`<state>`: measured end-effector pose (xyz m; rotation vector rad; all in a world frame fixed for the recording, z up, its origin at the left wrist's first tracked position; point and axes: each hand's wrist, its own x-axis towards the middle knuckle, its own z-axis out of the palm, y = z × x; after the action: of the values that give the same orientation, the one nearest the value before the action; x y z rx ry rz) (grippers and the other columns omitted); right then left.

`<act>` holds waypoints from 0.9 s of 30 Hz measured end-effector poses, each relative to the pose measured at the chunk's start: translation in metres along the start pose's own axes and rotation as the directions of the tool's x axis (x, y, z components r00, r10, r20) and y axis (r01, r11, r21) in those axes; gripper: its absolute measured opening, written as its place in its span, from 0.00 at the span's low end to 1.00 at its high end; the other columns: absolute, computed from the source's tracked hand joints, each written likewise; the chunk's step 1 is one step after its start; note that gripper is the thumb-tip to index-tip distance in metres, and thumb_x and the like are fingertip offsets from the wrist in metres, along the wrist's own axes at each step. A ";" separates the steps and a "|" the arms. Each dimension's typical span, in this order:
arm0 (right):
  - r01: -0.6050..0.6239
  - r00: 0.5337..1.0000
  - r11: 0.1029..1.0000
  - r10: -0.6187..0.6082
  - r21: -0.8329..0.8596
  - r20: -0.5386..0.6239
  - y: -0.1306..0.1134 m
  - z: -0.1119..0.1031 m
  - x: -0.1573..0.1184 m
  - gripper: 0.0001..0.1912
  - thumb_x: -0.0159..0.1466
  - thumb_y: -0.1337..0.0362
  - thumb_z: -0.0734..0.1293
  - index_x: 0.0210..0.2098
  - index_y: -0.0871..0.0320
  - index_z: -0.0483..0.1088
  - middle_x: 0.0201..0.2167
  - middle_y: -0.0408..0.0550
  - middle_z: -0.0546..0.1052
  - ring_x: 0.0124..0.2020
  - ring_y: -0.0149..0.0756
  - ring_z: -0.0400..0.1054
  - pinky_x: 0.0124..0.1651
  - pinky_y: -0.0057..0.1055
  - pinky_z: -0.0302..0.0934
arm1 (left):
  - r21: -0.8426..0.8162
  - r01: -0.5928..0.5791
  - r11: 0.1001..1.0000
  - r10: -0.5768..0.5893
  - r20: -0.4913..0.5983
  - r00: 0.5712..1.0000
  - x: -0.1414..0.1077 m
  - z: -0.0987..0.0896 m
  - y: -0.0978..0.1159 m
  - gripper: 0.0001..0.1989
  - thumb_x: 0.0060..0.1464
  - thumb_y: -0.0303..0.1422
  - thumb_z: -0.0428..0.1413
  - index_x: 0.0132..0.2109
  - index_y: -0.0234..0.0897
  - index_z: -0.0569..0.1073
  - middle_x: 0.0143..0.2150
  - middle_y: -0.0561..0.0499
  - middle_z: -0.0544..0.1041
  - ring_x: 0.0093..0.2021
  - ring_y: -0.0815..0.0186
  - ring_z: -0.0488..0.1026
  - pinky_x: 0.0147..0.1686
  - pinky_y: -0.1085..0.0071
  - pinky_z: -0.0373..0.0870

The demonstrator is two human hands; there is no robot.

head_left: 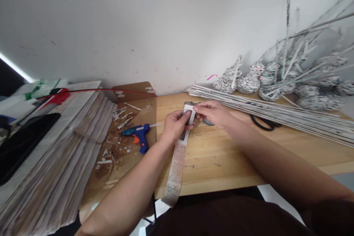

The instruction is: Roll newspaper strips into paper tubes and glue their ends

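A long strip of newspaper point(178, 166) runs from between my hands down over the table's front edge, where its lower end curls. My left hand point(177, 125) grips the strip near its top, thumb pressed on its face. At the top right corner my right hand point(210, 114) pinches the same strip between thumb and fingers. Behind the hands lies a dark object point(190, 103), mostly hidden. Left of them a blue glue gun point(141, 136) with an orange trigger lies on a brown board point(149, 114).
On the left a tall stack of newspaper point(83, 132) carries a black phone-like slab point(27, 143). Rolled paper sticks point(249, 107) lie across the right, over black scissor handles point(262, 123). Several woven paper pieces point(249, 81) stand by the wall. Paper scraps point(105, 161) litter the board.
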<state>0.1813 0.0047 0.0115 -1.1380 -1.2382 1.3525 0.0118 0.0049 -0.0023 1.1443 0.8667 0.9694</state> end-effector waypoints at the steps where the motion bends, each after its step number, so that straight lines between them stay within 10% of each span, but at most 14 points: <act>1: -0.003 1.000 1.000 0.003 0.012 -0.017 0.001 0.001 0.000 0.15 0.51 0.54 0.75 0.29 0.60 0.79 0.21 0.44 0.74 0.22 0.27 0.63 0.25 0.26 0.56 | 0.006 -0.004 1.000 0.004 0.001 1.000 0.000 0.000 0.000 0.17 0.48 0.44 0.64 0.37 0.33 0.79 0.33 0.46 0.81 0.29 0.65 0.78 0.29 0.72 0.76; 11: -0.011 0.992 0.997 0.020 0.070 -0.128 0.005 0.009 0.000 0.17 0.47 0.54 0.77 0.26 0.62 0.78 0.18 0.42 0.71 0.19 0.25 0.58 0.21 0.25 0.49 | 0.024 -0.001 1.000 0.000 0.011 1.000 -0.003 0.004 0.001 0.18 0.46 0.43 0.66 0.36 0.31 0.77 0.30 0.48 0.80 0.28 0.67 0.76 0.29 0.73 0.76; 19: -0.053 0.993 0.999 0.053 -0.005 0.106 -0.009 -0.004 -0.005 0.17 0.53 0.51 0.75 0.31 0.61 0.78 0.23 0.45 0.75 0.23 0.26 0.63 0.24 0.24 0.55 | -0.033 0.049 0.998 -0.050 -0.020 0.999 0.000 0.000 0.001 0.17 0.44 0.40 0.67 0.37 0.32 0.78 0.29 0.49 0.79 0.28 0.69 0.76 0.26 0.76 0.75; 27: -0.066 0.996 0.996 0.069 -0.055 0.063 -0.006 -0.006 -0.003 0.13 0.57 0.57 0.72 0.35 0.61 0.79 0.23 0.45 0.74 0.23 0.26 0.63 0.22 0.22 0.55 | -0.022 0.064 0.998 -0.064 -0.004 0.998 -0.001 0.001 0.002 0.16 0.44 0.40 0.67 0.37 0.31 0.79 0.30 0.49 0.79 0.28 0.69 0.76 0.26 0.77 0.75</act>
<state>0.1874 0.0026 0.0168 -1.1905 -1.2990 1.4244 0.0122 0.0037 -0.0001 1.0902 0.8896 0.9275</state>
